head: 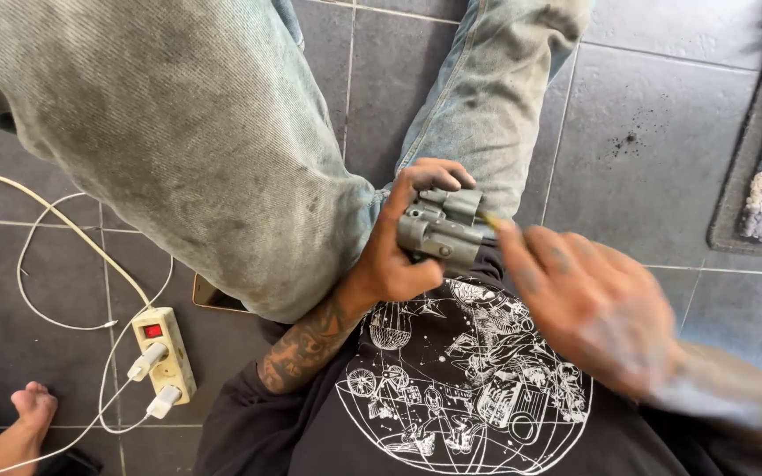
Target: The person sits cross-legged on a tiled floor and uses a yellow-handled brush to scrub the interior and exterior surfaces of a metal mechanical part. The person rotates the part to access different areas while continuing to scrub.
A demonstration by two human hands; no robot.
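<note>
Head view: left hand (pixel 399 251) clamps grey metal part (pixel 441 231) against lap, above black printed shirt (pixel 451 388), fingers wrapped over top, thumb beneath. Right hand (pixel 597 304) motion-blurred, fingertips pinch thin yellowish tool (pixel 487 217) at part's edge. Part looks rigid, cast, fairly heavy, possibly greasy; best gripped round cylindrical body. Power strip (pixel 163 354) on tiled floor (pixel 654 141).

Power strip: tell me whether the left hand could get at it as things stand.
Probably not freely. The left hand is wrapped around the grey part, so it is occupied, and the jeans leg lies between it and the power strip on the floor.
</note>
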